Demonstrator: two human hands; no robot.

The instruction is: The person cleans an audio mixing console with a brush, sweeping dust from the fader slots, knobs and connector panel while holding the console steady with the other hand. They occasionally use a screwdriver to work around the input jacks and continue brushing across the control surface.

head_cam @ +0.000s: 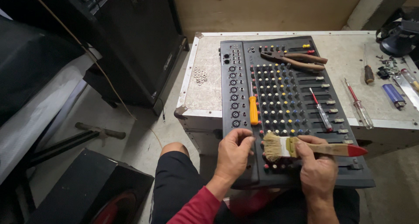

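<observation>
A dark grey audio mixer (279, 49) with rows of coloured knobs lies tilted from the white case top onto my lap. My right hand (317, 168) grips a paintbrush (305, 149) with a wooden, red-tipped handle, its pale bristles lying on the knobs near the mixer's front edge. My left hand (233, 155) rests at the mixer's front left corner, its fingers curled and pinched together just left of the bristles. Nothing shows between those fingers.
On the mixer lie an orange-handled tool (253, 110), pliers (297, 60) and a clear screwdriver (322, 110). The case top (209, 93) holds a pile of washers (200, 75), two more screwdrivers (358, 103), a blue lighter (393, 95). Black speaker cabinets (131, 36) stand left.
</observation>
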